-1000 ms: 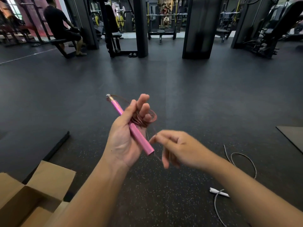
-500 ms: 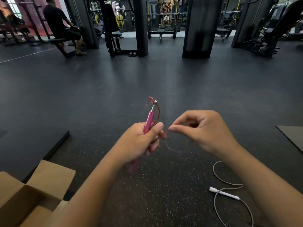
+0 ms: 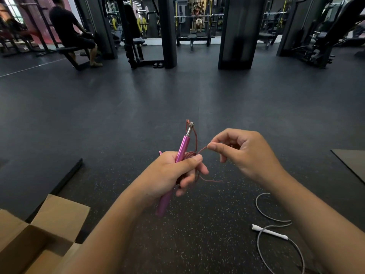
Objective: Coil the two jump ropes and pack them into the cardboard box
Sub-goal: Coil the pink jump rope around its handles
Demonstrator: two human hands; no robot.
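The left hand [image 3: 169, 175] was curled into a fist, thumb pressed across the top. Just beside it, the right hand [image 3: 245, 153] was raised, thumb and forefinger pinched together, other fingers bent.

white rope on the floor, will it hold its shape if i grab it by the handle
Probably not. The white rope lies in loose uneven curves, so the cord looks floppy and would likely trail and unloop. Its handle looks stiff and slim, likely light and, being round, apt to roll.
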